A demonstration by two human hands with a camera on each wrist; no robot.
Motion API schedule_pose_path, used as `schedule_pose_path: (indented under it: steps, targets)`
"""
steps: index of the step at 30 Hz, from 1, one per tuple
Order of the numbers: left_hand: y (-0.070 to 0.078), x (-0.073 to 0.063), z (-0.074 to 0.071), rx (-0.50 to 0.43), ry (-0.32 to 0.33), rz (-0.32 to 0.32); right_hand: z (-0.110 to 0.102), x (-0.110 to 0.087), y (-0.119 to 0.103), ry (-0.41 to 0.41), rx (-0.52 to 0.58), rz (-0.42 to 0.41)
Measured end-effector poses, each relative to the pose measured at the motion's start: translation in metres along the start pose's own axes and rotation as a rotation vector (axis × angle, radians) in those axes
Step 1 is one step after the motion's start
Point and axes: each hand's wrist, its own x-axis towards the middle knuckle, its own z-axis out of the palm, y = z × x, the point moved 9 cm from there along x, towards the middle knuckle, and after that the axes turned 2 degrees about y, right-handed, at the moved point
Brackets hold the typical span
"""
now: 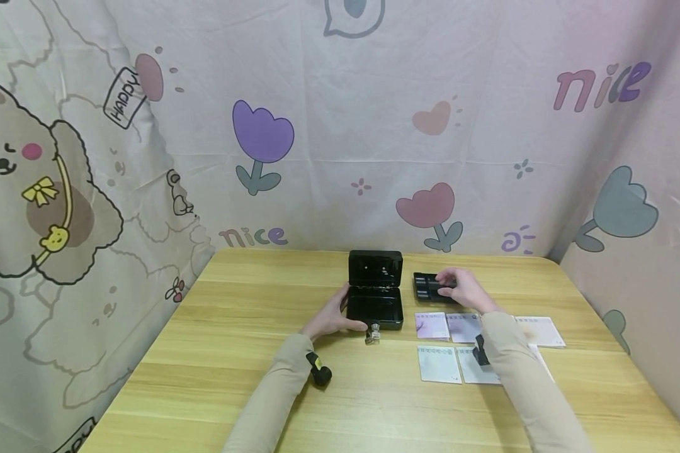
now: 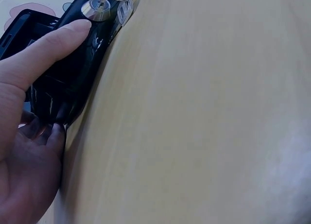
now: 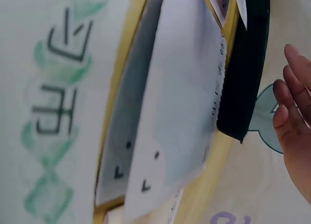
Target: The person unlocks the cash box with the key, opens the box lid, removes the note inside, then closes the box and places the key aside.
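Note:
A black cash box (image 1: 395, 323) stands on the table with its lid (image 1: 375, 270) raised. My left hand (image 1: 330, 318) grips its left side: the thumb lies along the front by the silver lock (image 2: 96, 10), and the fingers bend against the side wall. Keys on a ring (image 2: 124, 11) hang from the lock. My right hand (image 1: 466, 290) hovers over the right part of a black compartment tray (image 1: 426, 288) beside the box. In the right wrist view, its fingers are loosely bent and apart from the tray (image 3: 244, 63), with nothing between them.
Several printed paper slips (image 1: 439, 363) lie in two rows in front of the tray, partly under my right forearm. One slip (image 3: 48, 107) with green patterns fills the left of the right wrist view. A patterned cloth (image 1: 340, 126) hangs behind the wooden table (image 1: 204, 352).

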Motion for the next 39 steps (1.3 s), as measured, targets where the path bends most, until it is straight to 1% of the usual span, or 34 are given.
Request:
schedule_pose_path:
  steps: [4,11,27,36,39]
  targets:
    - [-0.002,0.001,0.000,0.001,0.002,-0.002,0.005,0.003,0.004,-0.006,0.002,0.024]
    - [-0.001,0.001,0.000,0.000,0.002,-0.001,0.010,0.004,0.004,-0.004,-0.003,0.060]
    - [0.000,0.000,0.000,-0.002,-0.003,0.002,0.017,0.009,0.011,-0.026,-0.044,0.086]
    - [-0.001,-0.001,0.000,0.005,-0.003,-0.004,0.016,0.009,0.012,-0.006,-0.080,0.074]
    - [-0.001,0.000,0.000,0.004,-0.003,-0.003,0.018,0.010,0.013,-0.011,-0.087,0.075]
